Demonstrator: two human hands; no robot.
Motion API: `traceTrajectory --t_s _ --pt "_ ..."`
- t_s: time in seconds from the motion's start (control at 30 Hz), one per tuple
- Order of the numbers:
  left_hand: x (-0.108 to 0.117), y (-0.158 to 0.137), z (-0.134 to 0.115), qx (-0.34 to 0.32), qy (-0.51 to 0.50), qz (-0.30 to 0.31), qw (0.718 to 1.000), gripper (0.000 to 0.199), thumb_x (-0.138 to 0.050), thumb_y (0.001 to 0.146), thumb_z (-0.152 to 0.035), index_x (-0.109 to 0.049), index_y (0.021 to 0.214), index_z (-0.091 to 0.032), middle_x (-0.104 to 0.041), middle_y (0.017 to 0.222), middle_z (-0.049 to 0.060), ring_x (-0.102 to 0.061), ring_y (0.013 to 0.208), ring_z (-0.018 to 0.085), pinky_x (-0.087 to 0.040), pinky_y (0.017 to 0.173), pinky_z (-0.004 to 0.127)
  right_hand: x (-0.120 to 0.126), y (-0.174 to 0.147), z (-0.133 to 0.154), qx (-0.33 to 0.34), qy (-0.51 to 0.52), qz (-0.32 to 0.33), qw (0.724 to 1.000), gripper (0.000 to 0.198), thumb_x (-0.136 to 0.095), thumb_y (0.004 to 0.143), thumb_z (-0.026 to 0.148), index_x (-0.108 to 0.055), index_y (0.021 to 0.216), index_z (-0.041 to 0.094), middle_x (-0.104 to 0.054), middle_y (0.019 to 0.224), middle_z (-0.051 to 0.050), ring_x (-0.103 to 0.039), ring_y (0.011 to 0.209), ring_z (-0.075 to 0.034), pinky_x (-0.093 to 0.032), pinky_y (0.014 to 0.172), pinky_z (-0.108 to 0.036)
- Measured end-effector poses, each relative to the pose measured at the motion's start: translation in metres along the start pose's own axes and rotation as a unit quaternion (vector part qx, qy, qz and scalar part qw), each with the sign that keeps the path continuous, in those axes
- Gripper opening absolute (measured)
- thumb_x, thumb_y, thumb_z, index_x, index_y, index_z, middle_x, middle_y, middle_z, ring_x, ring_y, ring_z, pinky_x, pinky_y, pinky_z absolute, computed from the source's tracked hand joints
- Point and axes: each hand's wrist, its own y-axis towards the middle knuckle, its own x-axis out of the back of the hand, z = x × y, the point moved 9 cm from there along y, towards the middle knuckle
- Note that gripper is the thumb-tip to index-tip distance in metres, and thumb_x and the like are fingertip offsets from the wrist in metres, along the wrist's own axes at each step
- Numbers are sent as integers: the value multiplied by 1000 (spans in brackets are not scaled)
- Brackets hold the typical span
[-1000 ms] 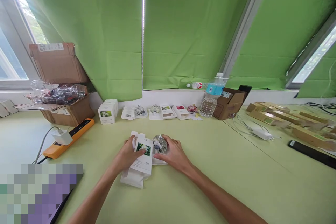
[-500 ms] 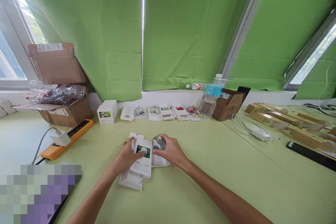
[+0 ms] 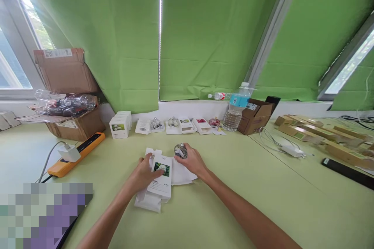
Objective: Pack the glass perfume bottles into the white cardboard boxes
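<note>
My left hand (image 3: 146, 174) is closed on a white box (image 3: 163, 183) printed with a white flower, its thumb lying across the picture. Under the box is another piece of white packaging (image 3: 149, 203). My right hand (image 3: 193, 160) grips a small round glass ornament (image 3: 180, 151) with a dark, silvery look, between thumb and fingers. Beneath that hand lies a white paper sheet or pouch (image 3: 182, 175), touching the box's right side. The palm side of each hand is hidden.
Along the back stand stacked white boxes (image 3: 120, 125), a red glass ornament (image 3: 214, 122), a large water bottle (image 3: 235, 111) and a cardboard box (image 3: 255, 116). An orange power strip (image 3: 77, 155) lies left. Several long cardboard boxes (image 3: 304, 132) and a white charger (image 3: 292, 148) lie right.
My right hand has moved slightly up and right with the glass ornament, away from the box. More of the white sheet below shows. My left hand stays on the box.
</note>
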Motion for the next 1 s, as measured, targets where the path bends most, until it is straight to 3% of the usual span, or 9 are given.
traceTrajectory --t_s 0.2,0.5,0.77,0.87,1.0 --pt "-3 3 1 -7 -14 -22 1000 69 -56 75 -56 -34 133 -25 -49 123 11 -62 87 19 -45 68 26 -8 19 -7 -19 -9 -24 1000 36 -62 75 39 -53 103 19 -68 88 -6 -61 77 -21 -38 63 -26" --pt "11 13 1 -15 27 -97 995 65 -53 75 -58 -40 130 -24 -49 125 11 -59 97 23 -44 74 29 -1 34 -35 -69 -22 -57 996 44 -59 77 42 -51 113 18 -67 92 -9 -62 83 -25 -37 63 -28" --pt "13 10 -3 -7 37 -117 992 65 -43 80 -61 -40 129 -20 -45 130 15 -58 99 27 -44 76 35 6 33 -46 -74 7 -61 995 63 -60 75 50 -43 127 18 -65 105 -11 -61 96 -27 -42 71 -30" --pt "13 8 -4 -6 36 -117 992 66 -39 81 -63 -40 130 -19 -43 132 16 -58 100 28 -44 80 37 16 30 -49 -80 51 -78 992 74 -56 75 59 -35 134 20 -61 114 -11 -60 97 -25 -44 73 -31" --pt "15 6 -4 -10 35 -114 993 67 -38 81 -64 -41 129 -19 -43 133 16 -54 108 30 -42 84 38 49 22 -42 -66 124 -153 978 69 -50 79 61 -39 132 19 -60 116 -12 -59 94 -25 -45 75 -33"
